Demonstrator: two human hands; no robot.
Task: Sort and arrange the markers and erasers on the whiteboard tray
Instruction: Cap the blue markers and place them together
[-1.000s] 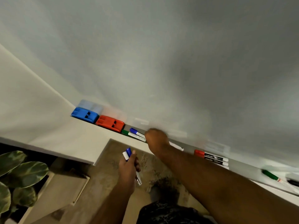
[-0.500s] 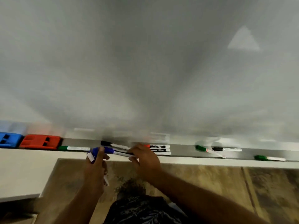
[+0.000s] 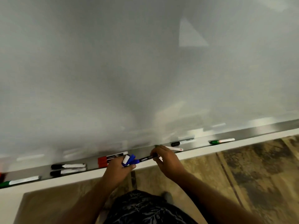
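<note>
We see the left hand (image 3: 119,169) curled tight round a bunch of blue-capped markers (image 3: 130,160), caps poking up over the thumb. The right hand (image 3: 165,159) pinches the far end of a blue marker w/ a dark printed barrel (image 3: 145,158), which spans btwn both hands, just in front of the long silver whiteboard tray (image 3: 258,132). On the tray: red-capped markers (image 3: 103,161) behind the left hand, two black-capped markers (image 3: 68,169) further left, a green-capped marker (image 3: 221,141) to the right.

blue markers (image 3: 131,159) held, others on tray (image 3: 202,143)
</note>
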